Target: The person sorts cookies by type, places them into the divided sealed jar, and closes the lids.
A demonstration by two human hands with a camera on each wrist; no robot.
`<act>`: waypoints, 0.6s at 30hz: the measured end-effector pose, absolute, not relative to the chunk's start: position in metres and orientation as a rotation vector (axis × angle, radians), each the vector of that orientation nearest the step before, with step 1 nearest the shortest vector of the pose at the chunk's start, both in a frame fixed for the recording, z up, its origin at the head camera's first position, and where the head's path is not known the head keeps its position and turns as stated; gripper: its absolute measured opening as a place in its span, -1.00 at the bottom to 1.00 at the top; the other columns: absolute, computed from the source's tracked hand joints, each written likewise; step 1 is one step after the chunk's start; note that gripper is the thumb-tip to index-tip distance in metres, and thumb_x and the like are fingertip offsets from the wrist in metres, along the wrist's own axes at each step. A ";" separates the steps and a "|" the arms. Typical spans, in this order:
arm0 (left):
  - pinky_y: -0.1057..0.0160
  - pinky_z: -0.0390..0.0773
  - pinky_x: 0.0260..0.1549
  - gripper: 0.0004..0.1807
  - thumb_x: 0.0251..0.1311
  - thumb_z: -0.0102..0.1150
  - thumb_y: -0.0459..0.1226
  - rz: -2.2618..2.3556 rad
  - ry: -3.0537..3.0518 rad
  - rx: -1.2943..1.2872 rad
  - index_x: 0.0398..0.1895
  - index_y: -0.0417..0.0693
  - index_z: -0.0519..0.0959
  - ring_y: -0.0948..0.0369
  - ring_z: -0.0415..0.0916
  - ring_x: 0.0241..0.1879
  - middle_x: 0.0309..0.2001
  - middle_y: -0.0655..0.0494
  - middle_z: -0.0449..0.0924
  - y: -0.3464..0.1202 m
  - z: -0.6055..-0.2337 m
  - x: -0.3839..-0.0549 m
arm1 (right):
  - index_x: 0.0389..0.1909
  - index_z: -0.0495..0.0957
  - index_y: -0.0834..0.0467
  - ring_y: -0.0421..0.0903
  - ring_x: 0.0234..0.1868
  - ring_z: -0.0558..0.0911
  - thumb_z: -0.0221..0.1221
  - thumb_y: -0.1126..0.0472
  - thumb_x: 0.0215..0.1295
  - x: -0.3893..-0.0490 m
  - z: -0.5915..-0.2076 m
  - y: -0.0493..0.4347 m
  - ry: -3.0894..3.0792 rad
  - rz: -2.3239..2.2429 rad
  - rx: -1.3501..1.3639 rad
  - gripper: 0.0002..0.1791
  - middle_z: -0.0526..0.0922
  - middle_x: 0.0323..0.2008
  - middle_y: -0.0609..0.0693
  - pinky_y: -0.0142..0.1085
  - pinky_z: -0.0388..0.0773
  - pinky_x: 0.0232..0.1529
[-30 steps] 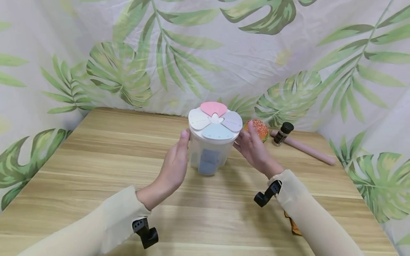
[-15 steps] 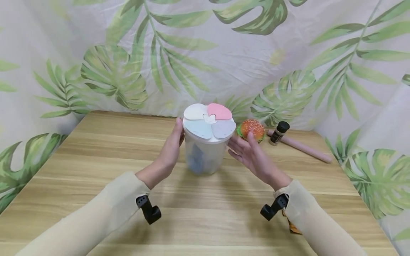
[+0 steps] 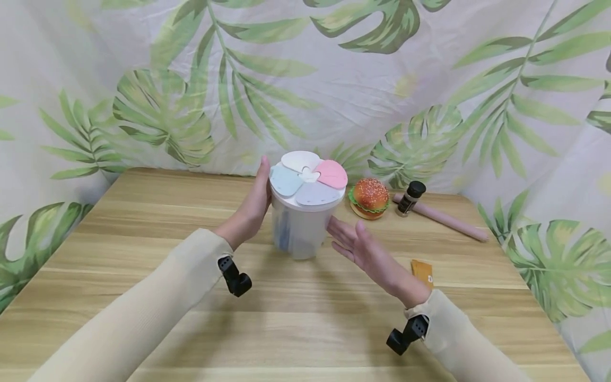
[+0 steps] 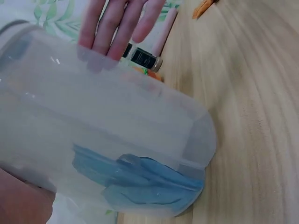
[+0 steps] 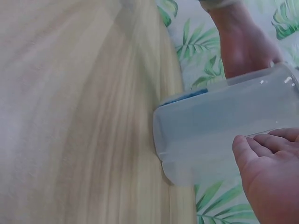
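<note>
A frosted plastic storage canister (image 3: 300, 228) stands upright on the table, its round white lid (image 3: 309, 175) carrying pink, white, pale blue and lavender petal flaps. Inside it, near the bottom, lies a blue packet (image 4: 140, 179), visible through the wall. My left hand (image 3: 248, 207) rests against the canister's left side, thumb pointing up; its other fingers are mostly hidden behind the wall. On the opposite side, my right hand (image 3: 369, 254) holds its fingers straight, fingertips (image 5: 240, 142) right at the lower wall, palm facing the canister.
Behind the right hand sits a toy hamburger (image 3: 369, 198). A small black-capped jar (image 3: 410, 198) leans against a pinkish rod (image 3: 451, 223) at the back right. An orange packet (image 3: 422, 272) lies beside the right wrist. A leaf-print cloth (image 3: 267, 79) hangs behind the table (image 3: 157, 228).
The canister has turned clockwise seen from above, its pink flap moving from the back to the right. My left hand has moved forward along the wall; my right hand has drawn nearer to me.
</note>
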State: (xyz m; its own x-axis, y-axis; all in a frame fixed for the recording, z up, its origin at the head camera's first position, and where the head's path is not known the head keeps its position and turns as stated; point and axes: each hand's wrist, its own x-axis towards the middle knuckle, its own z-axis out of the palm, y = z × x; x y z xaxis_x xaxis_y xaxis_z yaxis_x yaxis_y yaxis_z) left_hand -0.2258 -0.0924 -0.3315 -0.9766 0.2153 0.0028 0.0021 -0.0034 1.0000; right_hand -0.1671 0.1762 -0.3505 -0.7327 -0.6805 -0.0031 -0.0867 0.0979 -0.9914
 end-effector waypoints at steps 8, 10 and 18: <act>-0.05 -0.33 0.70 -0.07 0.51 -0.86 0.35 2.114 2.100 0.192 0.72 0.04 -0.06 0.16 -0.32 0.73 0.72 0.12 -0.13 -0.093 -0.332 -0.232 | 0.68 -0.28 0.33 0.29 0.71 -0.15 -0.63 -0.43 0.59 -0.161 -0.356 0.173 1.941 -1.612 -0.799 0.03 -0.21 0.70 0.29 0.12 -0.06 0.64; -0.05 -0.33 0.69 -0.07 0.52 -0.85 0.34 2.118 2.102 0.196 0.72 0.03 -0.04 0.15 -0.30 0.73 0.72 0.10 -0.11 -0.092 -0.332 -0.232 | 0.68 -0.28 0.33 0.28 0.71 -0.15 -0.63 -0.44 0.59 -0.161 -0.356 0.173 1.953 -1.604 -0.805 0.03 -0.21 0.70 0.29 0.14 -0.06 0.64; -0.07 -0.35 0.69 -0.08 0.51 -0.81 0.35 2.116 2.111 0.183 0.72 0.07 -0.04 0.16 -0.34 0.73 0.72 0.12 -0.12 -0.091 -0.333 -0.233 | 0.67 -0.26 0.35 0.28 0.71 -0.13 -0.63 -0.38 0.63 -0.159 -0.357 0.173 1.989 -1.604 -0.826 -0.02 -0.20 0.70 0.29 0.15 -0.02 0.63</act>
State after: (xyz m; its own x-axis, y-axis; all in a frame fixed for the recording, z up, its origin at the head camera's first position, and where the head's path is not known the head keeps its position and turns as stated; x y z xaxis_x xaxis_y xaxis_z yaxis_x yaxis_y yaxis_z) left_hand -0.2331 -0.0906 -0.3331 -0.9817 0.1897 -0.0175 -0.0179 -0.0005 0.9998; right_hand -0.1594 0.1729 -0.3570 -0.7183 -0.6953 0.0221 -0.1692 0.1437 -0.9751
